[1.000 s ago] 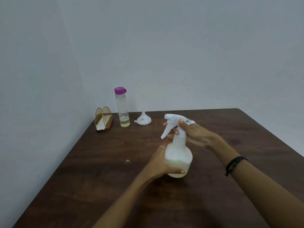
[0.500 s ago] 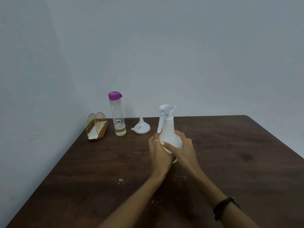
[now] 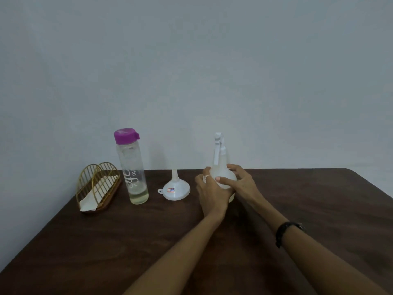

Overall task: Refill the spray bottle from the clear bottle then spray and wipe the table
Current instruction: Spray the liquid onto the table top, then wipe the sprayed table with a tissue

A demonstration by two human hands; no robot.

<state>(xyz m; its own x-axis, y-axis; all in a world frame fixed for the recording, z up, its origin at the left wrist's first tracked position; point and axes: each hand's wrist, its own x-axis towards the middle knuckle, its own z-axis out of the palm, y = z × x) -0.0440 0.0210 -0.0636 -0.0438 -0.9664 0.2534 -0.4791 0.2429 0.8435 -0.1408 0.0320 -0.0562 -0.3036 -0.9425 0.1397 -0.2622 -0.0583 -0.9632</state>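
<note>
Both the left hand (image 3: 209, 192) and right hand (image 3: 239, 184) grasp the capped sprayer (image 3: 222, 173), set upright on the tabletop (image 3: 297, 199). Spraying looks done; next, reach for a napkin (image 3: 93, 199) to wipe.

Your left hand (image 3: 212, 193): one thin, pale ring (image 3: 207, 176) on a finger, metal tone hard to tell. Forearm bare to the frame edge, no sleeve.

Your right hand (image 3: 242, 184): fingers bare of jewellery where visible. Right wrist: one dark band (image 3: 286, 231), black, narrow, with a small raised piece on its outer side; watch or bracelet cannot be told. Forearm bare, no sleeve.
</note>
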